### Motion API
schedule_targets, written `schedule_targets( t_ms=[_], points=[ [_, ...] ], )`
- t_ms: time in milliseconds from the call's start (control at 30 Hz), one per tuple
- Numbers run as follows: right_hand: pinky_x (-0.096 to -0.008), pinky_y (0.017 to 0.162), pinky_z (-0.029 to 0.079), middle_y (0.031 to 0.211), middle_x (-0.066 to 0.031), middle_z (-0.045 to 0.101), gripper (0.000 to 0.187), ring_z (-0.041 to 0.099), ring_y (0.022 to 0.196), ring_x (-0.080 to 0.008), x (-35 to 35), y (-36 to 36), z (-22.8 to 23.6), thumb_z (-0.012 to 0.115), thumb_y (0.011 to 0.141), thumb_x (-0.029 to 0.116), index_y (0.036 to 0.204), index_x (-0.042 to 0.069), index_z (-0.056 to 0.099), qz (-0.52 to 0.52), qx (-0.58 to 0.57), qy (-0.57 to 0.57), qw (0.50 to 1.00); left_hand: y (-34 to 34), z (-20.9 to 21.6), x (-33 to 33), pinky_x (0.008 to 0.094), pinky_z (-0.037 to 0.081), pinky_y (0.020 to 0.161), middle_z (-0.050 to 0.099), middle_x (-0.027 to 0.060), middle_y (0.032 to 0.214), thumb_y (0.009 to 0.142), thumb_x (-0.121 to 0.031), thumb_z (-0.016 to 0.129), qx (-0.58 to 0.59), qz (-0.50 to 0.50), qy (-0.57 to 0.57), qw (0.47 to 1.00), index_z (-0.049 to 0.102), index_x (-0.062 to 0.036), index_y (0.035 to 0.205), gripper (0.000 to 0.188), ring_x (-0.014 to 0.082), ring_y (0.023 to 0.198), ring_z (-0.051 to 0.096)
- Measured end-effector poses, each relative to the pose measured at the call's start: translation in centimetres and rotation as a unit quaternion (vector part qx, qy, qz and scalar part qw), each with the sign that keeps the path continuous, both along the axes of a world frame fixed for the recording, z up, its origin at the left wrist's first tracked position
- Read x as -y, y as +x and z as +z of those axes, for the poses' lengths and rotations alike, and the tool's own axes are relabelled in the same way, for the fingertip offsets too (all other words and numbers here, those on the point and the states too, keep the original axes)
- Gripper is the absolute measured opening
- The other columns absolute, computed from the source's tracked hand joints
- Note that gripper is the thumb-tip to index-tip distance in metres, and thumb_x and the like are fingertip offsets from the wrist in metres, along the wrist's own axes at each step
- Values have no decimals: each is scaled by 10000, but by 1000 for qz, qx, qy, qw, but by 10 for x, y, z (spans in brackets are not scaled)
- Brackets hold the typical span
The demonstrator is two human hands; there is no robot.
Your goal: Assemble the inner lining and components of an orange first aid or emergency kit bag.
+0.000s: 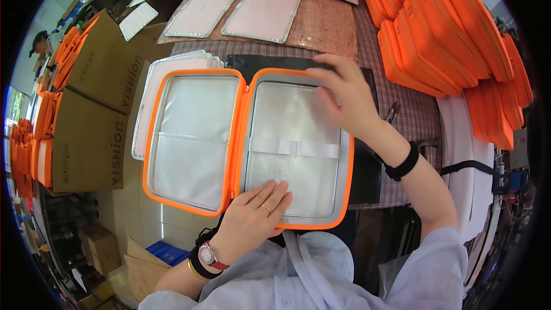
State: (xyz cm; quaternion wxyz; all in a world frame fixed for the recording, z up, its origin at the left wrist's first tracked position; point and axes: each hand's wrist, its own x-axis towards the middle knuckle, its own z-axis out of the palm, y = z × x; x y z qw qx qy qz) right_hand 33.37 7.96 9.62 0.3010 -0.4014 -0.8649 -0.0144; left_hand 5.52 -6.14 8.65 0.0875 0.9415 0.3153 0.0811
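Observation:
An orange-rimmed zip case point(348, 189) lies opened out like a book in front of me. Its left half holds a silvery lining panel point(192, 161) with a seam across it. In the right half sits another silvery panel point(281, 112), crossed by a pale band point(313, 148), within a grey inner wall. My left hand point(258, 209) rests flat over the lower edge of the right half, fingertips on the panel. At that half's upper right corner is my right hand point(344, 95), fingers apart over the rim and thumb toward the inside. Neither hand holds anything loose.
White panels with silvery edges point(261, 14) lie across the far table, with more stacked point(158, 92) behind the case's left half. Orange cases point(442, 34) pile up at the right. Cardboard boxes point(92, 138) stand left. A dark mat point(367, 166) lies under the case, a pen-like tool point(393, 112) beside it.

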Motion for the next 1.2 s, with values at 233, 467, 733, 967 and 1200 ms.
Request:
schedule_targets(
  t_ms=[233, 467, 733, 967, 1200],
  points=[
    [-442, 1022, 439, 1317, -172, 522, 336, 505, 1218, -371, 24, 36, -10, 676, 809, 18, 1142, 59, 657, -213, -97, -41, 971, 2, -5, 1, 336, 446, 1017, 569, 50, 1420, 624, -301, 845, 17, -2, 3, 1000, 616, -122, 1301, 736, 198, 1273, 571],
    [-525, 1087, 359, 1442, -187, 453, 279, 390, 1355, -409, 38, 16, -2, 703, 771, 33, 1047, 72, 708, -214, 44, 13, 976, 1, 1, 0, 338, 447, 1006, 568, 51, 1422, 634, -312, 835, 8, -4, 1, 1000, 609, -118, 1306, 735, 196, 1269, 575],
    [-603, 1169, 223, 1568, -199, 323, 169, 245, 1467, -413, 34, 18, -16, 673, 797, 60, 936, 60, 769, -242, 110, -58, 962, 1, -1, 0, 337, 448, 1001, 576, 53, 1412, 644, -321, 824, 15, -6, 2, 1000, 609, -119, 1304, 723, 198, 1254, 587],
    [-624, 1180, 177, 1588, -216, 302, 134, 167, 1507, -405, 22, 16, 3, 673, 782, 76, 865, 55, 775, -218, 166, -133, 953, -1, -3, 0, 340, 450, 1000, 576, 59, 1414, 667, -325, 815, 25, -8, -2, 1000, 606, -118, 1311, 708, 199, 1255, 586],
    [-439, 930, 478, 1139, -116, 602, 222, 567, 1092, -321, 14, -42, 9, 620, 792, 24, 996, 22, 707, -112, 58, -136, 983, -1, -1, 3, 345, 452, 1008, 582, 66, 1402, 690, -346, 805, 27, -2, 4, 1000, 613, -117, 1303, 682, 201, 1246, 589]
  ],
)
